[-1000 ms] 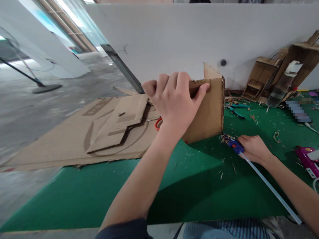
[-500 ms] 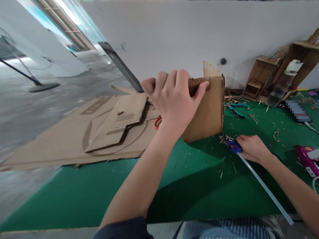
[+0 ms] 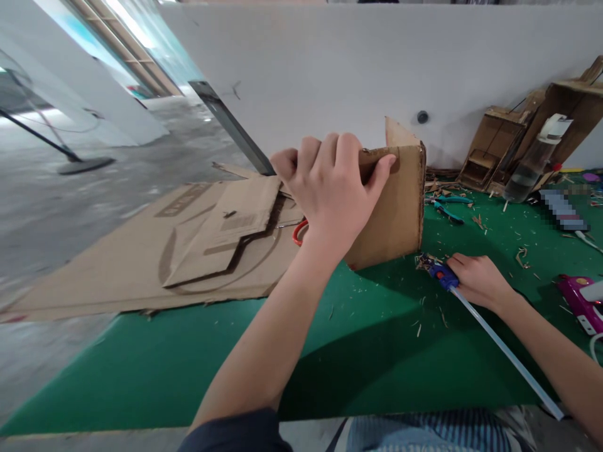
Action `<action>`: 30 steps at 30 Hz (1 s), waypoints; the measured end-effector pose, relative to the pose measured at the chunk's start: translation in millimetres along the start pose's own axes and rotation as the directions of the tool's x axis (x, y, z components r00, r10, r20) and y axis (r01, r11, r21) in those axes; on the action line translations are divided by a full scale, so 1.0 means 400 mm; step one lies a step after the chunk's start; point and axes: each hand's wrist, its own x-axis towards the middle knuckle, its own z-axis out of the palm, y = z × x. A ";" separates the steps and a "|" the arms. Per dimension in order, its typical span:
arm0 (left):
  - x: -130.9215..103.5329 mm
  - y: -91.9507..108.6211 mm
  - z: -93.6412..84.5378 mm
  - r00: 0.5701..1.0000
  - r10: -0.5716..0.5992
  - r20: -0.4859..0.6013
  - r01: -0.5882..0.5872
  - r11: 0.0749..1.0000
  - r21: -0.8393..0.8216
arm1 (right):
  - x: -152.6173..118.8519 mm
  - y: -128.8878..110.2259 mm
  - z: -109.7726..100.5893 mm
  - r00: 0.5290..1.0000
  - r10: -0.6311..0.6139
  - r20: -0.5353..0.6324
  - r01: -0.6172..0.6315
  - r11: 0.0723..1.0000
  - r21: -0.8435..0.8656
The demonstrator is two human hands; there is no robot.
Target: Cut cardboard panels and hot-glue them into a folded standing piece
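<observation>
My left hand (image 3: pixel 332 188) grips the top edge of an upright cardboard box (image 3: pixel 396 213), thumb on the near face and fingers over the far side. The box stands on the green tabletop (image 3: pixel 377 351), its front corner toward the right. My right hand (image 3: pixel 480 281) is closed around a blue glue gun (image 3: pixel 443 274), which lies low near the table. A long translucent glue stick (image 3: pixel 509 355) sticks out of its back end. Its nozzle, covered in cardboard scraps, points at the bottom right corner of the box. Red-handled scissors (image 3: pixel 298 233) lie partly hidden behind my left wrist.
Flat cardboard sheets (image 3: pixel 132 251) cover the left of the table. Teal-handled pliers (image 3: pixel 447 210) lie behind the glue gun. At the right are a clear bottle (image 3: pixel 532 163), a phone (image 3: pixel 563 209), a magenta device (image 3: pixel 581 304) and cardboard structures (image 3: pixel 494 144). A white wall (image 3: pixel 330 69) stands behind.
The view has shifted very slightly. Both hands, the box and the glue gun keep nearly the same positions.
</observation>
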 end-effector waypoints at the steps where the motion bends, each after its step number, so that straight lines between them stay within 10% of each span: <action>1: 0.000 -0.001 0.001 1.000 0.008 -0.007 -0.008 1.000 -0.002 | 0.000 0.000 0.001 1.000 -0.002 -0.007 0.002 1.000 0.002; 30: 0.000 -0.002 0.002 0.999 0.024 -0.022 -0.023 0.999 0.024 | -0.006 0.001 0.001 0.999 0.015 -0.039 -0.015 1.000 0.001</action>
